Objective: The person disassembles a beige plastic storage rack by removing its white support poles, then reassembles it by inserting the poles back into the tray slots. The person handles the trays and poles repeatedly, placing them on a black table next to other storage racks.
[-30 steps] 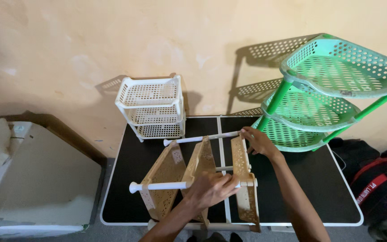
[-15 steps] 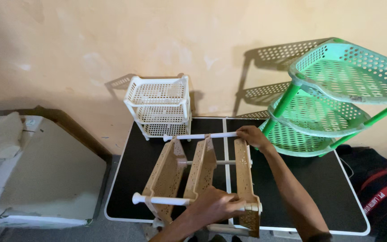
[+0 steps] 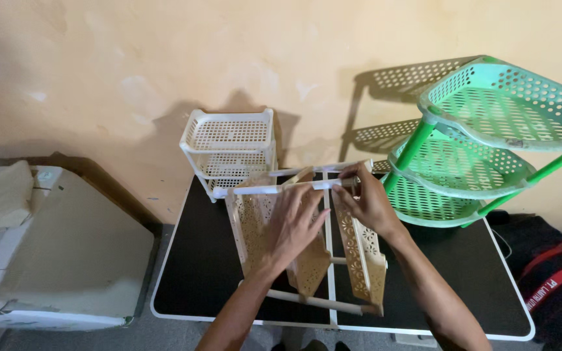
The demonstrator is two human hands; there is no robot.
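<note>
A beige three-shelf plastic rack [image 3: 252, 224] with white poles lies on its side on the black table [image 3: 183, 273], its near side tipped up. My left hand [image 3: 294, 224] grips the upper white pole [image 3: 248, 190] and the middle shelf. My right hand [image 3: 365, 201] holds the same pole's right end beside the right-hand shelf [image 3: 365, 253]. Another white pole [image 3: 320, 303] runs along the rack's bottom near the table's front edge.
A small white three-tier basket rack [image 3: 229, 153] stands at the table's back left against the wall. A tall green corner rack [image 3: 469, 143] stands at the back right. A dark bag [image 3: 557, 273] lies on the floor at right, a pale covered box [image 3: 60, 253] at left.
The beige rack has been rolled over, its near pole swung up and away from me. My left hand rose with that pole; my right hand shifted its hold on the rack's right end.
</note>
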